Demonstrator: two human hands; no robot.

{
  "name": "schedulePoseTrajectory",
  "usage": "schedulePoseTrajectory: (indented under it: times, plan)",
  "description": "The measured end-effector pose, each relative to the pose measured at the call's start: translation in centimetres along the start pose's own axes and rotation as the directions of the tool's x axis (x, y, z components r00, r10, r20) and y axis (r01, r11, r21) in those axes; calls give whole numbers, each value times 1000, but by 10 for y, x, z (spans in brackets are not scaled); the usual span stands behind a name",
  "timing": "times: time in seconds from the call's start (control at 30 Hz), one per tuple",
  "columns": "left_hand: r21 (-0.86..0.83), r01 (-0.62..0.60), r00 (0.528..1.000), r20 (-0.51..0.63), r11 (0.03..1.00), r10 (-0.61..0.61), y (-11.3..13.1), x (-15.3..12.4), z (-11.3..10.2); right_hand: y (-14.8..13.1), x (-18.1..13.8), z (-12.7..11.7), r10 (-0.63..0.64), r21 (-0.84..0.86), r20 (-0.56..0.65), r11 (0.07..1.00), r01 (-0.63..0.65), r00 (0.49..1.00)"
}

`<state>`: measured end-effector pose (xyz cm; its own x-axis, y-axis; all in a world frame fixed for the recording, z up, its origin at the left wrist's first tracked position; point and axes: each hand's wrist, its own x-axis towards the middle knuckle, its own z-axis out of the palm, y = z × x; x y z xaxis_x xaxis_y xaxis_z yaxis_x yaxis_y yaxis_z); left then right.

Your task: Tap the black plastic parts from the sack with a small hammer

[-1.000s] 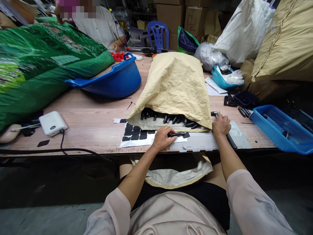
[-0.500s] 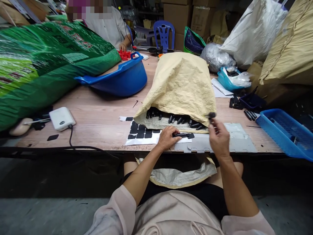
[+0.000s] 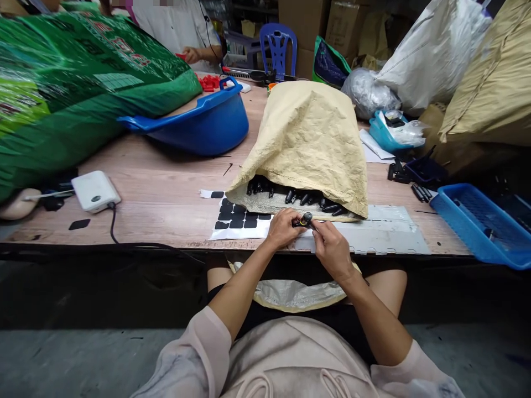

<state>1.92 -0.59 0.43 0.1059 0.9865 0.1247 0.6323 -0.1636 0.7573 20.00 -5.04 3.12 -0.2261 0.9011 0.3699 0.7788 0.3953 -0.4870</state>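
Observation:
Both my hands meet at the table's front edge, in front of a paper sack. My left hand is closed round a small black cylindrical part with a rounded end and a bit of yellow near it. My right hand pinches the same part from the right; the fingers hide much of it. Just behind lies the tan sack, its mouth towards me, with several black cylindrical pieces inside. Left of my hands, a white sheet of black rounded stickers runs partly under the sack.
A blue basin and a big green bag stand at left, near a white box with a cable. At right are a grey flat board and a blue basket. Across the table, a co-worker's hand holds something red.
My right hand has come down and left from beside the sack's mouth, bringing a small black piece to my left hand. The co-worker's hand has lifted from the red pieces.

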Motion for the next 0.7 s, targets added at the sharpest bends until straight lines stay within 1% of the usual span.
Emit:
schedulePoseTrajectory:
  times: [0.07, 0.17, 0.23, 0.33, 0.37, 0.4, 0.47, 0.53, 0.6, 0.63, 0.7]
  plan:
    - [-8, -2, 1000, 9, 1000, 3, 0, 0, 0, 0, 1, -3, 9, 1, -15, 1000, -9, 1000]
    - [-15, -4, 1000, 14, 1000, 4, 0, 0, 0, -1, 1, -8, 6, 23, -83, 1000, -4, 997]
    - [-8, 8, 1000, 8, 1000, -8, 0, 0, 0, -1, -1, -8, 18, -5, -75, 1000, -18, 997]
    - [1, 23, 1000, -1, 1000, -23, 1, 0, 0, 2, -3, -6, 49, -49, -29, 998, -50, 998]
    - [2, 22, 1000, -1, 1000, -22, 1, -1, 0, 4, -2, -7, 52, -44, -37, 998, -53, 998]
    - [4, 18, 1000, 1, 1000, -18, 1, -1, 0, 7, 0, -11, 54, -34, -65, 998, -57, 996]
    - [8, 7, 1000, 8, 1000, -7, 1, -1, -1, 16, 8, -23, 82, -28, -171, 996, -88, 982]
    - [25, -1, 1000, 16, 1000, 0, 1, -2, -1, 31, 22, -40, 154, -61, -310, 982, -181, 938]
    - [54, -8, 1000, 19, 998, 7, 2, -2, -1, 53, 40, -57, 253, -103, -434, 939, -327, 865]
    - [71, -13, 1000, 19, 997, 12, 2, -2, -1, 65, 48, -64, 299, -118, -473, 911, -396, 828]
    - [98, -30, 999, 23, 995, 28, 3, -2, -1, 90, 64, -73, 412, -138, -472, 839, -527, 780]
